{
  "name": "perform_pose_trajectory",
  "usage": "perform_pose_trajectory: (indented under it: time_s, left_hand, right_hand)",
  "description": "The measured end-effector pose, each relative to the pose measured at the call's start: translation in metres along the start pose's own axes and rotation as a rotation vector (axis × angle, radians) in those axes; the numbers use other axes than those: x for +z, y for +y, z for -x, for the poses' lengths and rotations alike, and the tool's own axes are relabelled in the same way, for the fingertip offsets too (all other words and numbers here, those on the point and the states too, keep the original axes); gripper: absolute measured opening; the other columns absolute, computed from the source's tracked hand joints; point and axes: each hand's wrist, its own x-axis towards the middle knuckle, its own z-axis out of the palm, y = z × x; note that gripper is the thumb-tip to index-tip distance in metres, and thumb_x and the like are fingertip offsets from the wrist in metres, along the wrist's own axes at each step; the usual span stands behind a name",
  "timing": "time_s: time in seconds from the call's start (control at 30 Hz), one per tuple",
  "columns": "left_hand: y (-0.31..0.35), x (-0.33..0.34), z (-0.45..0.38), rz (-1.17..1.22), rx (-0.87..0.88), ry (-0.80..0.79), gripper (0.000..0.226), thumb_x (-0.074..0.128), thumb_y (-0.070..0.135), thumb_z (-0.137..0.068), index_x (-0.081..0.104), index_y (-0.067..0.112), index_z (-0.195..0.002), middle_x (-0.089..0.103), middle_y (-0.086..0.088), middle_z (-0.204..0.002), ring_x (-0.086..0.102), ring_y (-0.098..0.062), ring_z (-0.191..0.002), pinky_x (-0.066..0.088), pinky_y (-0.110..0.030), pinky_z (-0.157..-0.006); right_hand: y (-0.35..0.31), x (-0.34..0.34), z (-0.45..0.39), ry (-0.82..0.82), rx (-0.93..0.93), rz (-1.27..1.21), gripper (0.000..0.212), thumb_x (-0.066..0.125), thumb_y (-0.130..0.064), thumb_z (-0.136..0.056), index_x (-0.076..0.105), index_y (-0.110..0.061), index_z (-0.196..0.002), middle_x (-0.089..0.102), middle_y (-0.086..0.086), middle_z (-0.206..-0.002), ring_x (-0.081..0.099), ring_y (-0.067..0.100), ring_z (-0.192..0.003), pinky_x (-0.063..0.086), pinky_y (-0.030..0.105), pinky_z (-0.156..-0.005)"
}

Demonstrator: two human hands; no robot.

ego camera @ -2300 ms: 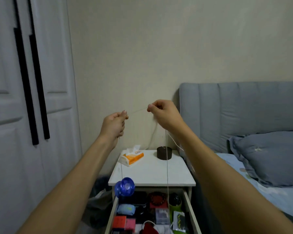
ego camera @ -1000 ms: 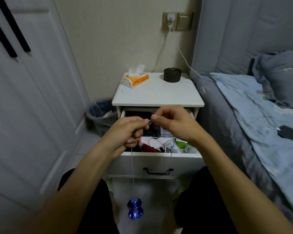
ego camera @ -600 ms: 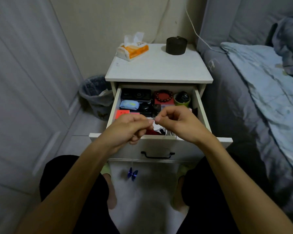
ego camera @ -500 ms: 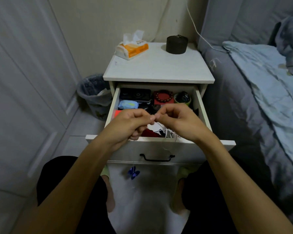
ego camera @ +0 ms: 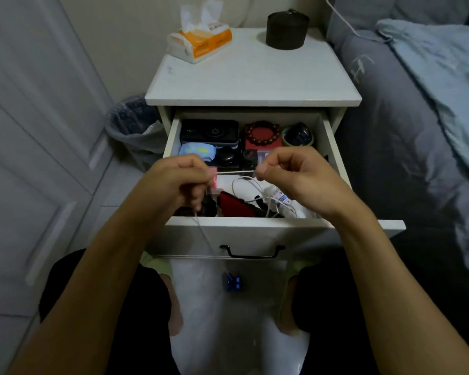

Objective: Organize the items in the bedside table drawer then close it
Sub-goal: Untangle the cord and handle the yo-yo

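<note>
Both hands over open drawer (ego camera: 255, 231) front edge. L hand (ego camera: 179, 182) & R hand (ego camera: 290, 177) each pinch string (ego camera: 234, 172), taut btwn them. Blue yo-yo (ego camera: 233, 282) hangs below L hand, under drawer front.

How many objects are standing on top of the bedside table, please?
2: a tissue pack at the back left corner of the bedside table, and a dark round container at the back right. Nothing else shows on top.
</note>
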Motion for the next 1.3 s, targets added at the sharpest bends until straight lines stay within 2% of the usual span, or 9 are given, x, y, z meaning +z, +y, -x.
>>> perform_pose_trajectory:
  time_s: [0.27, 0.4, 0.6, 0.77, 0.87, 1.03, 1.17, 1.23, 1.3]
  left_hand:
    - [0.007, 0.026, -0.005, -0.335, 0.083, -0.150, 0.031, 0.059, 0.039, -0.091, 0.071, 0.013, -0.080, 0.054, 0.001, -0.056, 0.052, -0.015, -0.054, 0.048, -0.030, -0.058]
    - [-0.009, -0.003, -0.010, -0.418, 0.084, 0.124, 0.030, 0.057, 0.026, -0.097, 0.067, 0.008, -0.075, 0.053, 0.001, -0.055, 0.049, -0.010, -0.051, 0.046, -0.026, -0.054]
    - [-0.011, 0.009, -0.021, -0.829, 0.283, 0.045, 0.032, 0.069, 0.033, -0.089, 0.066, 0.022, -0.120, 0.060, 0.013, -0.109, 0.055, -0.003, -0.099, 0.042, -0.020, -0.087]
    - [-0.006, 0.029, -0.025, -0.775, 0.373, -0.037, 0.018, 0.063, 0.021, -0.093, 0.074, 0.016, -0.080, 0.065, 0.015, -0.062, 0.062, -0.002, -0.066, 0.047, -0.022, -0.061]
    - [-0.009, 0.015, -0.029, -0.544, 0.233, 0.093, 0.023, 0.061, 0.017, -0.095, 0.073, 0.019, -0.076, 0.071, 0.000, -0.066, 0.071, -0.019, -0.065, 0.060, -0.039, -0.070]
    - [-0.014, 0.000, -0.039, -0.474, 0.008, 0.332, 0.027, 0.060, 0.015, -0.096, 0.071, 0.012, -0.072, 0.070, -0.006, -0.066, 0.068, -0.016, -0.059, 0.053, -0.024, -0.060]
    - [-0.016, 0.003, -0.035, -0.829, 0.129, 0.174, 0.011, 0.062, 0.023, -0.095, 0.073, 0.025, -0.097, 0.072, 0.007, -0.095, 0.065, -0.009, -0.095, 0.047, -0.014, -0.083]
    - [-0.010, 0.012, -0.029, -0.889, 0.288, 0.043, 0.039, 0.070, 0.028, -0.089, 0.063, 0.027, -0.128, 0.063, 0.011, -0.124, 0.053, -0.005, -0.118, 0.039, -0.017, -0.099]
    - [-0.004, 0.022, -0.026, -0.799, 0.428, -0.014, 0.033, 0.071, 0.026, -0.088, 0.068, 0.025, -0.121, 0.065, 0.020, -0.109, 0.057, 0.008, -0.104, 0.039, -0.008, -0.090]
  right_hand:
    - [0.000, 0.013, -0.002, -0.050, 0.007, 0.013, 0.019, 0.064, -0.021, -0.092, 0.067, -0.003, -0.086, 0.044, 0.007, -0.057, 0.033, 0.009, -0.047, 0.027, 0.023, -0.046]
    - [0.007, -0.002, -0.002, 0.031, 0.034, -0.044, 0.020, 0.064, -0.017, -0.092, 0.065, -0.006, -0.076, 0.049, -0.003, -0.054, 0.037, 0.002, -0.043, 0.031, 0.011, -0.047]
    - [0.005, 0.008, -0.005, 0.004, 0.026, 0.043, 0.017, 0.064, -0.018, -0.092, 0.066, -0.008, -0.078, 0.059, 0.016, -0.069, 0.049, 0.010, -0.059, 0.040, 0.024, -0.061]
    - [0.003, 0.011, -0.005, 0.026, 0.016, 0.013, 0.017, 0.062, -0.020, -0.093, 0.067, -0.005, -0.085, 0.058, 0.012, -0.065, 0.044, 0.009, -0.052, 0.036, 0.027, -0.055]
    - [0.006, 0.007, -0.005, -0.001, 0.033, 0.053, 0.017, 0.062, -0.021, -0.093, 0.066, -0.006, -0.085, 0.055, 0.001, -0.062, 0.045, 0.009, -0.054, 0.039, 0.027, -0.056]
    - [0.007, -0.001, -0.007, 0.034, 0.019, 0.071, 0.018, 0.063, -0.022, -0.093, 0.064, -0.011, -0.079, 0.053, -0.009, -0.057, 0.045, -0.001, -0.050, 0.040, 0.017, -0.055]
    - [0.004, -0.001, -0.009, 0.071, 0.000, 0.035, 0.019, 0.061, -0.017, -0.094, 0.062, -0.004, -0.080, 0.053, -0.013, -0.052, 0.045, -0.001, -0.047, 0.037, 0.013, -0.052]
    - [0.000, 0.005, -0.011, 0.066, -0.030, 0.064, 0.019, 0.061, -0.017, -0.093, 0.062, -0.002, -0.082, 0.055, -0.005, -0.058, 0.044, 0.000, -0.050, 0.038, 0.018, -0.054]
    - [-0.005, 0.010, -0.014, 0.060, -0.071, 0.061, 0.017, 0.061, -0.016, -0.093, 0.064, -0.001, -0.085, 0.060, 0.012, -0.067, 0.049, 0.008, -0.057, 0.041, 0.025, -0.058]
